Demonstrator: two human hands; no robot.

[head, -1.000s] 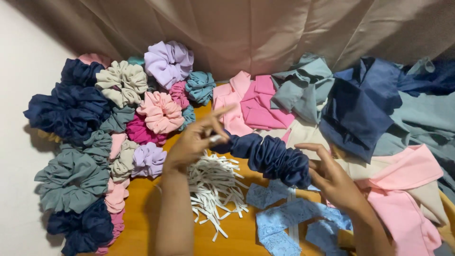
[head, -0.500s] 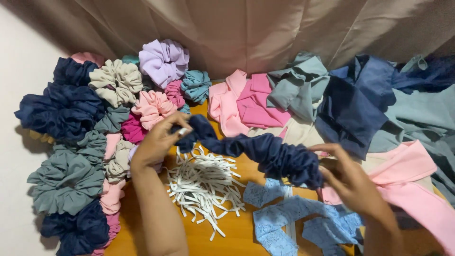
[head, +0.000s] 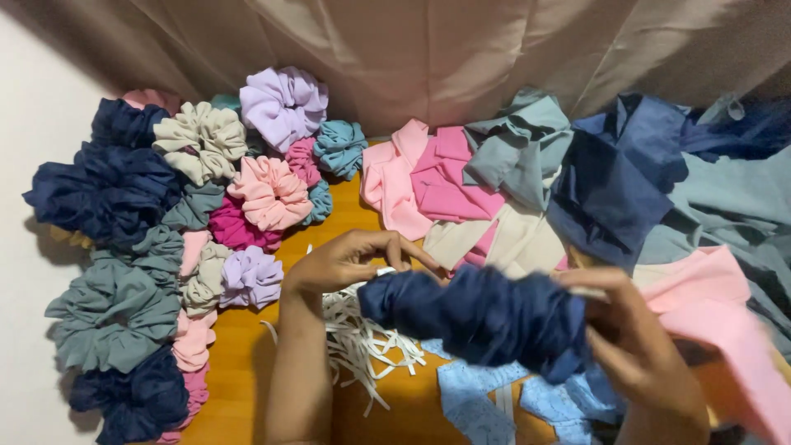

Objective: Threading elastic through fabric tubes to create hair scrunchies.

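A gathered navy fabric tube (head: 482, 317) stretches between my two hands above the wooden table (head: 239, 387). My left hand (head: 350, 259) pinches its left end, where a bit of white elastic shows between the fingers. My right hand (head: 638, 342) grips the bunched right end. A loose pile of white elastic strips (head: 362, 342) lies on the table under the tube. Light blue fabric pieces (head: 474, 395) lie below the tube, near my right wrist.
Several finished scrunchies in navy (head: 111, 194), grey-green (head: 107, 309), beige (head: 198, 140), lilac (head: 284, 103) and pink (head: 268, 189) are heaped at the left. Folded pink (head: 437, 177), grey-blue (head: 519, 148) and navy cloths (head: 618, 177) lie at the back right. A tan curtain (head: 461, 49) hangs behind.
The navy tube has been pushed together into a shorter, thicker bunch and lifted closer to the camera. My left hand moved right and down; my right hand came nearer.
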